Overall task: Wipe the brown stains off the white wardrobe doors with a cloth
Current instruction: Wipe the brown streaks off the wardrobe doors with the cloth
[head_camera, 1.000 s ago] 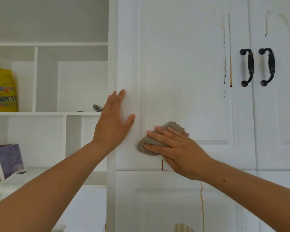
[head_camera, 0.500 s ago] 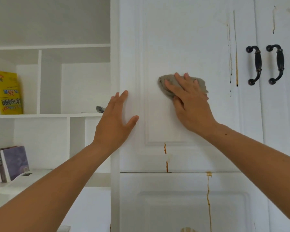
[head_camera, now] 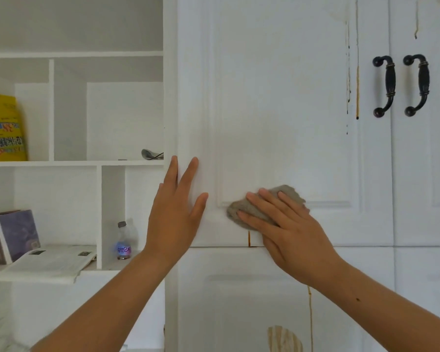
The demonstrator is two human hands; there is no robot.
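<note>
Right hand (head_camera: 287,229) swept cloth (head_camera: 259,207) from mid-panel down to panel's lower-left corner.

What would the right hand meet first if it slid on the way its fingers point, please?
Probably the left hand, around its thumb, flat on the white wardrobe door; only bare panel lies between.

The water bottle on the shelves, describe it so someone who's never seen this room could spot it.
Start at the open white shelving left of the wardrobe door. On its lowest shelf, in the compartment nearest the door, stands the water bottle. It alone is clear plastic, with a purple-blue label, unlike the books and newspaper further left.
</note>
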